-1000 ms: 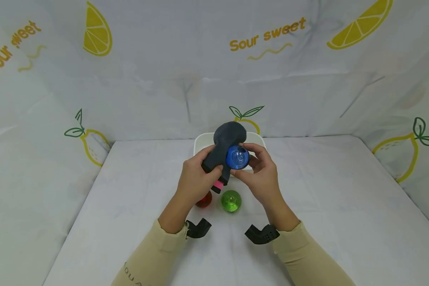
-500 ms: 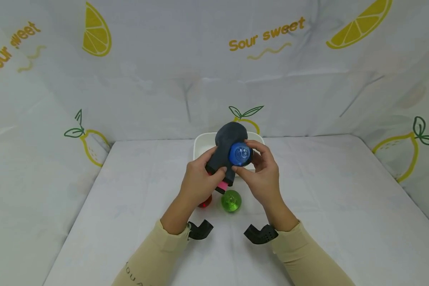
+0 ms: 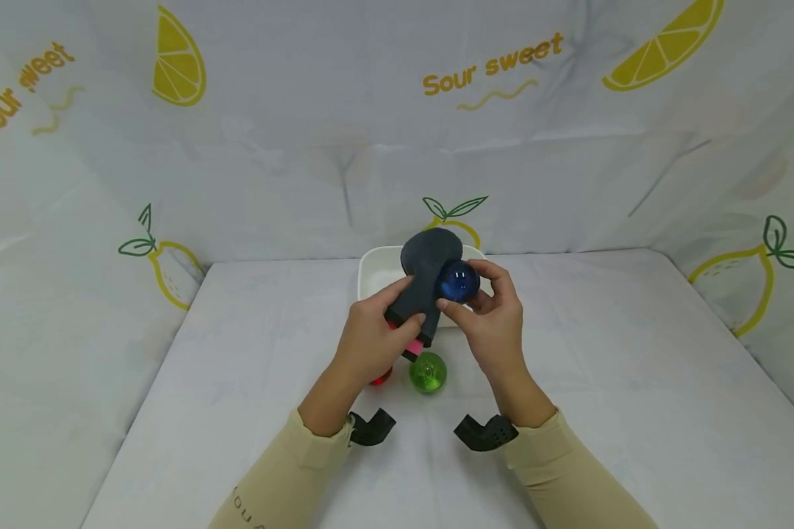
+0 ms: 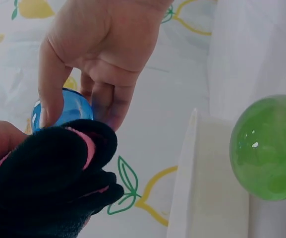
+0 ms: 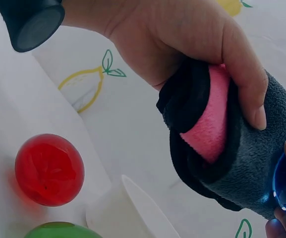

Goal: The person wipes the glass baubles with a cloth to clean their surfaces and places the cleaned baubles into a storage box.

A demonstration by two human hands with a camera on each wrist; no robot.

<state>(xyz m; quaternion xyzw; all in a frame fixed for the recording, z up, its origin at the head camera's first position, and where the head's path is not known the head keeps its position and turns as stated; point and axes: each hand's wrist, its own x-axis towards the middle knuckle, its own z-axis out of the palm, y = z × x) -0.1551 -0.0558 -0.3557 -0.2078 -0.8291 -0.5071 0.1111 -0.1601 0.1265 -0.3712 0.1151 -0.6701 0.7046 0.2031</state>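
Observation:
In the head view, my left hand (image 3: 377, 323) grips a folded dark grey cloth (image 3: 426, 272) with pink showing between its folds. A clear blue ball (image 3: 459, 281) is held by the fingers and thumb of my right hand (image 3: 492, 312), against the cloth's right side. Seen from the left wrist, the ball (image 4: 73, 109) is partly hidden behind the cloth. The right wrist view shows the left thumb lying across the fuzzy cloth (image 5: 252, 163). Both hands are raised in front of a white tray.
The white tray (image 3: 373, 275) stands at the back of the table, partly covered by the hands and cloth. Nearer sit a green ball (image 3: 428, 372) and a red ball (image 3: 381, 376), the red one partly behind the left hand. A lemon-printed sheet (image 3: 271, 162) hangs behind.
Hands, cloth and blue ball have shifted slightly to the right. The blue ball has turned in the right fingers, and its swirl pattern no longer shows. The other balls and tray stayed put.

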